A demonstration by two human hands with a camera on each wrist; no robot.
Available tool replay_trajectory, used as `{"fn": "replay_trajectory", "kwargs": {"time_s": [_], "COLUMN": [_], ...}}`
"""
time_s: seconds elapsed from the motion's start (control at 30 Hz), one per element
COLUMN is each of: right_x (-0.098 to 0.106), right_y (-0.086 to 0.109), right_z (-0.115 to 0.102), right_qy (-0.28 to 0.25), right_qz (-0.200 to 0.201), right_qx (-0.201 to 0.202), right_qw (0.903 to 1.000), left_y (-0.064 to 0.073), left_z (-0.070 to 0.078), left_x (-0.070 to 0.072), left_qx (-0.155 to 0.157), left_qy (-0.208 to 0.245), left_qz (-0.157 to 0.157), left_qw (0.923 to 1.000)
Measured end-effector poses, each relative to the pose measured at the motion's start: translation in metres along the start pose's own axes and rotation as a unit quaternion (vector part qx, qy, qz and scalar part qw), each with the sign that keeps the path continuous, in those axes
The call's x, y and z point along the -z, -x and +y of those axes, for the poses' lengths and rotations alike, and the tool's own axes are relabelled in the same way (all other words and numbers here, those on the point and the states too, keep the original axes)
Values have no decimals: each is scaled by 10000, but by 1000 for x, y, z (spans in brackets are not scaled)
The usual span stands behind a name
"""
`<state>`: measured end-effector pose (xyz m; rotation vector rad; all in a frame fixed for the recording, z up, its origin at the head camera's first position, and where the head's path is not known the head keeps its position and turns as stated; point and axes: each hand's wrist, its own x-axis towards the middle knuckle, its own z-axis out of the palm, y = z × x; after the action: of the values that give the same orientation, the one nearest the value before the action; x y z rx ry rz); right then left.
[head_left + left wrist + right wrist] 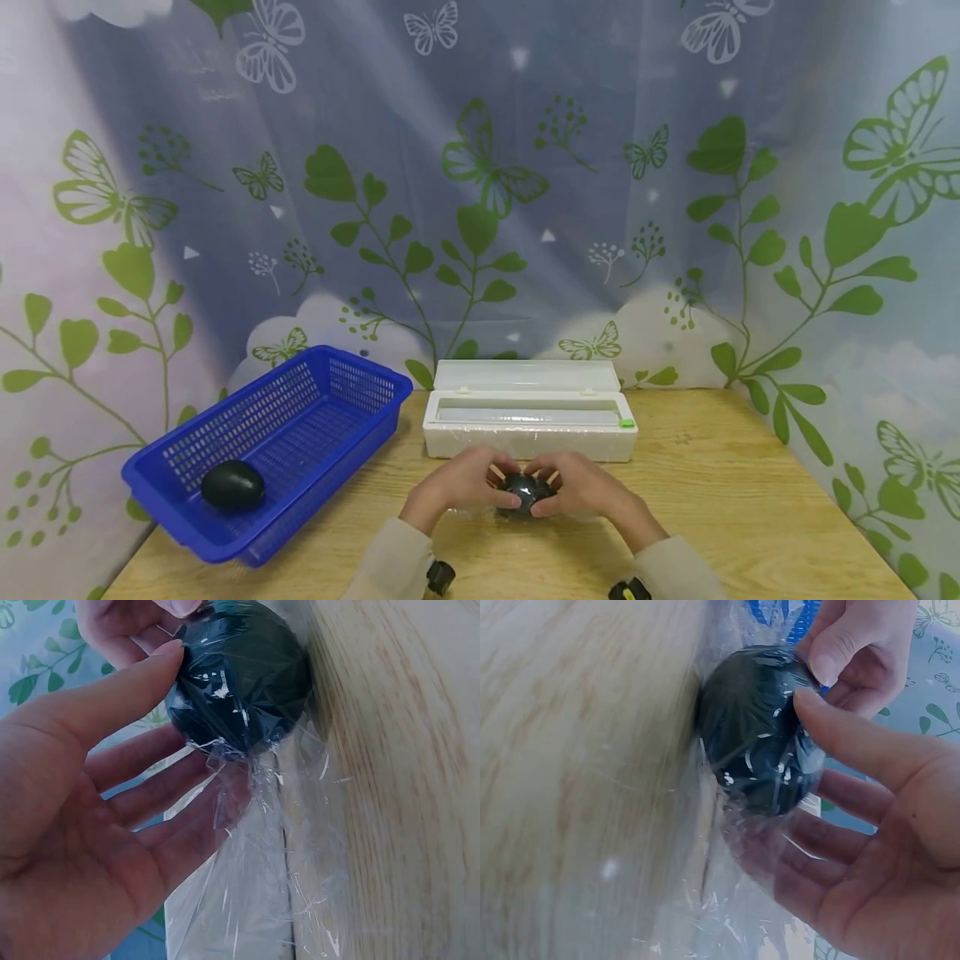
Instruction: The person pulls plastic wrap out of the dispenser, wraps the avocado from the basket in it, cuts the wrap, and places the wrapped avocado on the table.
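A dark, rounded avocado [526, 493] sits at the front middle of the table, covered in clear cling film [262, 847]. My left hand [472, 483] holds its left side, thumb near me and fingers curled around the far side. From the right, my right hand [581, 486] grips it the same way, its thumb on top in the right wrist view. The film clings tightly over the avocado [754, 724], creased and shiny. Loose film trails from its ends along the wood and over the fingers.
A white cling film dispenser [528, 444] stands just behind my hands, its lid [525, 375] raised and a roll inside. At the left a blue plastic basket [330, 475] holds another dark avocado [232, 486]. A patterned curtain [525, 275] hangs behind the wooden table [720, 500].
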<state>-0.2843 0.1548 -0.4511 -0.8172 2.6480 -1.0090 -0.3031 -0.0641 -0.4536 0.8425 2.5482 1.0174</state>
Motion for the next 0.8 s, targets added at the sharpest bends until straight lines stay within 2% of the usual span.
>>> {"fn": "replay_trajectory", "kwargs": {"time_s": [0.37,0.63,0.8], "right_x": [-2,0,0], "right_y": [-1,0,0], "right_z": [1,0,0], "right_qy": [88,86,108], "right_qz": [19,4,-5], "right_qx": [22,81,109], "right_qw": [10000,9999,9999], "left_y": [1,1,2], "left_z": [3,5,5], "left_x": [0,1,2], "left_qx": [116,-207,-194], "left_qy": [-98,-195,-216], "left_qz": [-52,-54,-26], "left_qw": [9999,9996,9996]}}
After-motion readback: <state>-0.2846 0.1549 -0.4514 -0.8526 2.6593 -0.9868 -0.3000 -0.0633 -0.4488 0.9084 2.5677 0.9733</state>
